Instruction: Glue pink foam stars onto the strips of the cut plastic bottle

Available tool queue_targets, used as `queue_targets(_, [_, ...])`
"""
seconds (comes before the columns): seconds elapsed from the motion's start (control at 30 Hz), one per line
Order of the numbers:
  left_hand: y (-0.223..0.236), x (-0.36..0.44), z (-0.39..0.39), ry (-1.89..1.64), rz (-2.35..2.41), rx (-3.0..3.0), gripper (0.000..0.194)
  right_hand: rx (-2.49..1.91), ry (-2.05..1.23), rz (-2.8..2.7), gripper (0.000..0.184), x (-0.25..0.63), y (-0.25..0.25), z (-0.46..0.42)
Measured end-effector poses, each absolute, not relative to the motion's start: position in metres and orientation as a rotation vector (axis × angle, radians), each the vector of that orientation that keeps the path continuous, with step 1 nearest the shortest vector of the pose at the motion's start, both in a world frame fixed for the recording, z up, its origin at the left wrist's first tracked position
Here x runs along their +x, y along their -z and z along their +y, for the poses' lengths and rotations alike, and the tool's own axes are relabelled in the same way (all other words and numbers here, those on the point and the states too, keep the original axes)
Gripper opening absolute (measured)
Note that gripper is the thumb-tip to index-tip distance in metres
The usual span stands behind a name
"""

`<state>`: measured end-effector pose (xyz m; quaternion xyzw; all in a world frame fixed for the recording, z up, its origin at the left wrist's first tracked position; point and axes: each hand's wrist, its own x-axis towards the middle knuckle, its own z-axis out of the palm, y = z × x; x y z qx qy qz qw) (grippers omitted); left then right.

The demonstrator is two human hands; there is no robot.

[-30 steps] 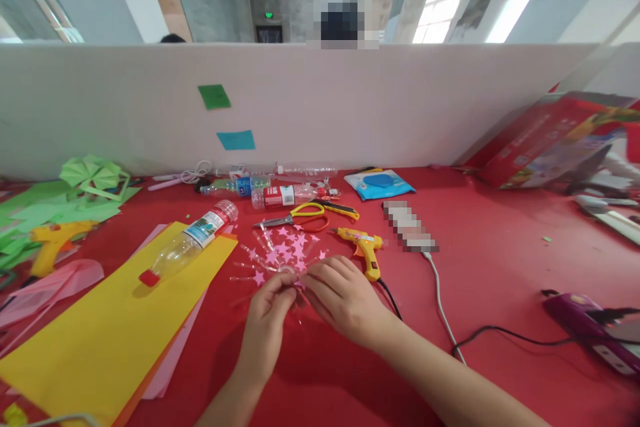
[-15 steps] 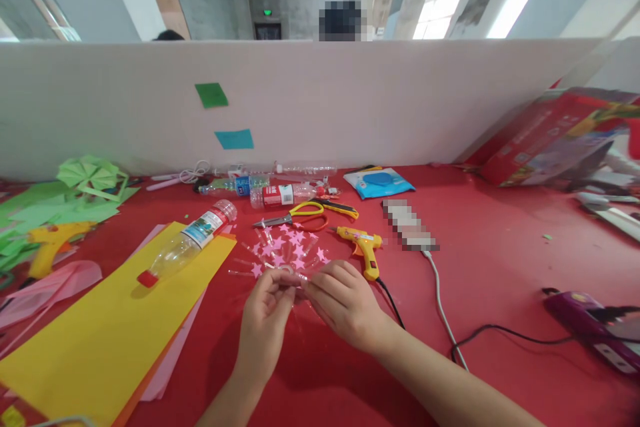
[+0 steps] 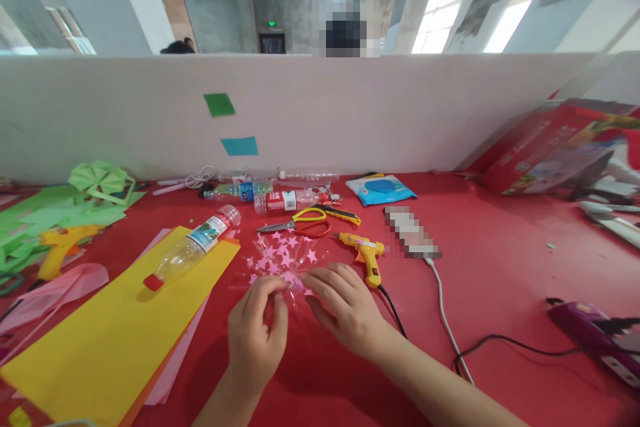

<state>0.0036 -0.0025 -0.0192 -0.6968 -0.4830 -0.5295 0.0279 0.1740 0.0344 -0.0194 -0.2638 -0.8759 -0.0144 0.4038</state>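
A spray of thin clear plastic strips with several pink stars [image 3: 285,259] lies on the red table in front of my hands. At its near left edge is my left hand [image 3: 257,327], index finger curved over and thumb apart from it. My right hand [image 3: 345,307] hovers at its near right edge, fingers stretched toward the stars and thumb apart. I see nothing held in either hand; whether the fingertips touch the strips I cannot tell. Just behind the stars lie scissors [image 3: 295,220] with yellow and red handles. A yellow glue gun [image 3: 367,255] rests right of the stars.
Left are yellow paper sheets [image 3: 115,327] bearing a clear bottle [image 3: 183,257], green paper [image 3: 55,213] and another glue gun [image 3: 63,247]. Behind lie more bottles [image 3: 283,201] and a wipes pack [image 3: 380,189]. Right are a phone [image 3: 410,230], its cable, and a purple power strip [image 3: 595,333].
My hands have drawn apart and their fingers have loosened from the near edge of the strips. The pink stars have turned or shifted slightly. The head view has tilted up a little.
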Motion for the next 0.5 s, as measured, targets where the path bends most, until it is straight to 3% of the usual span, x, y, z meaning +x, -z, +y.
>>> queue_targets(0.23, [0.008, -0.004, 0.002, 1.897, -1.495, -1.896, 0.014, -0.679, 0.078, -2.145, 0.014, 0.177, 0.019, 0.034])
queue_targets(0.5, [0.01, -0.014, 0.008, 1.78, -1.445, -1.888, 0.014, -0.764, 0.071, -2.046, 0.014, 0.2, 0.001, 0.052])
